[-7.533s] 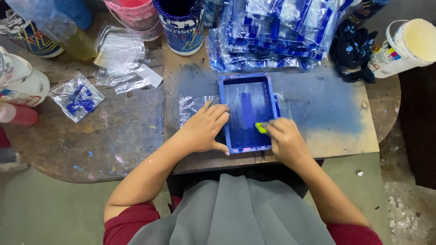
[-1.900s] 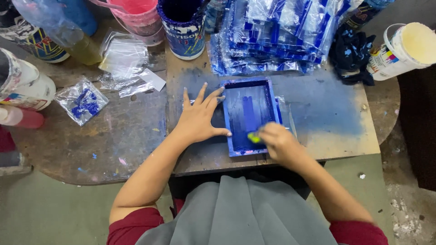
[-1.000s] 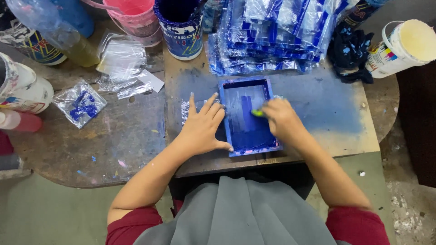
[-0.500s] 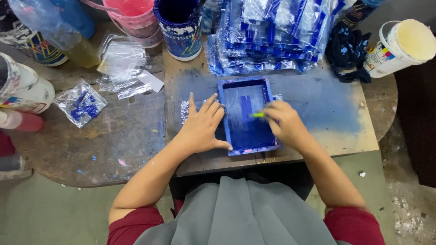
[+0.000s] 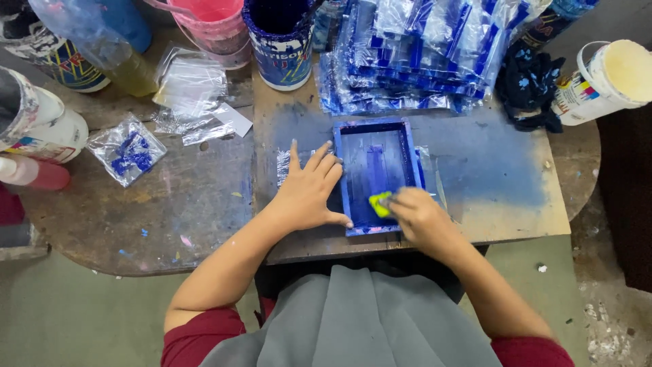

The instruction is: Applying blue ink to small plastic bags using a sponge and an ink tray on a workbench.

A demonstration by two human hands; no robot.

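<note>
A small blue-stained printing frame (image 5: 375, 132) lies flat on a wooden board (image 5: 502, 204) smeared with blue ink. My left hand (image 5: 309, 190) presses flat on the frame's left edge, fingers spread, over a clear plastic bag (image 5: 284, 166) that sticks out under the frame. My right hand (image 5: 422, 216) grips a small yellow-green squeegee (image 5: 380, 202) at the frame's near right part, touching the screen.
A stack of printed clear bags (image 5: 414, 61) lies behind the frame. A blue ink bucket (image 5: 282, 41), a pink bucket (image 5: 210, 24), a white pot (image 5: 611, 78), a dark rag (image 5: 526, 85) and loose plastic bags (image 5: 193, 92) stand around. More cans crowd the left edge.
My right hand has dragged the squeegee from the frame's middle right back toward me, to the near edge. The left hand has stayed on the frame's left side.
</note>
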